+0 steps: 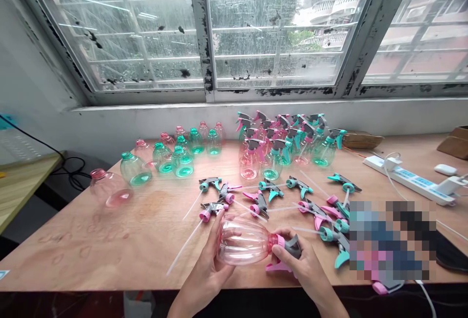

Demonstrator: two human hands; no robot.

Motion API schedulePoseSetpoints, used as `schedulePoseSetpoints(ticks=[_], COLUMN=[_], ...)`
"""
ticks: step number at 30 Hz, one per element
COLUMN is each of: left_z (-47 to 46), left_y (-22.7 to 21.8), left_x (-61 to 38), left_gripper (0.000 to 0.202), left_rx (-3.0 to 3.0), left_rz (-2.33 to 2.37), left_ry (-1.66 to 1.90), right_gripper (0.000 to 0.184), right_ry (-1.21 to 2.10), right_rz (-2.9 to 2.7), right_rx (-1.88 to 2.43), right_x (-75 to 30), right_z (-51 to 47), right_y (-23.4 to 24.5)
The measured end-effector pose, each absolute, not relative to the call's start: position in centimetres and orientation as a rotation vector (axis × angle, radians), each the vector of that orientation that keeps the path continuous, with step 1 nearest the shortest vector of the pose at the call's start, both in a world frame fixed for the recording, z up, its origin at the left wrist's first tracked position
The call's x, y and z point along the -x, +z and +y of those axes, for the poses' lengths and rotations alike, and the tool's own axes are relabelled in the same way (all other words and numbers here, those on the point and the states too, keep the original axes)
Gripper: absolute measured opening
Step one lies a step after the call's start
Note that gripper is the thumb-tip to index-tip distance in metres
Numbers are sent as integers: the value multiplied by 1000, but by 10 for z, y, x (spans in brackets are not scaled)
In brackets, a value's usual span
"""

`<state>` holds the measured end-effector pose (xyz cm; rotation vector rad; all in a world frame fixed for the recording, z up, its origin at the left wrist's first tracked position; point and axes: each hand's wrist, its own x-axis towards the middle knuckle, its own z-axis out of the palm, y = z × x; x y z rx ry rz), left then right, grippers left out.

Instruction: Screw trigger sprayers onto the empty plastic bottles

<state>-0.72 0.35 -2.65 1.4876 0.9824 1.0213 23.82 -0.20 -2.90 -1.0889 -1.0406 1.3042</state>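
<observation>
A clear pink spray bottle [244, 241] lies sideways between my hands above the table's front edge. My left hand [211, 254] is wrapped round its base end. At the neck, the fingers of my right hand [298, 255] grip the pink collar of a trigger sprayer [291, 246] with a grey head and pink trigger, which sits on the bottle's mouth. Whether the collar is fully threaded I cannot tell. Just beyond the bottle lie loose trigger sprayers with dip tubes, among them a pink and grey one [213, 209] and a teal one [270, 189].
Open pink and green bottles [136, 168] stand at the left back. Bottles with sprayers fitted [272, 159] are grouped at the centre back. A white power strip [409, 179] with plugs and cables lies right. A blurred patch hides part of the right side, beside a black object [451, 250].
</observation>
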Motion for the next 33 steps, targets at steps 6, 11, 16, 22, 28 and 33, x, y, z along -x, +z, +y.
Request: schedulePoseSetpoints(ticks=[6, 11, 16, 22, 28, 33], left_z=[-2, -3, 0, 2, 0, 0], left_y=[-17, -14, -21, -23, -14, -11], left_x=[5, 4, 9, 8, -1, -1], left_gripper=[108, 108, 111, 109, 99, 89], left_rx=[-1545, -1536, -1535, -1530, -1504, -1528], left_rz=[902, 908, 906, 887, 932, 954], left_ry=[1061, 1067, 1024, 1020, 1109, 1111], right_gripper=[49, 48, 46, 47, 44, 44], right_ry=[1276, 1313, 1296, 1289, 1305, 1315], right_rz=[-1010, -1003, -1017, -1030, -1026, -1034], right_rx=[1093, 1056, 1081, 1092, 1064, 1060], right_x=[-236, -236, -236, -236, -236, -237], right_z=[-2, -3, -3, -2, -1, -1], right_y=[-26, -26, -25, -27, -28, -28])
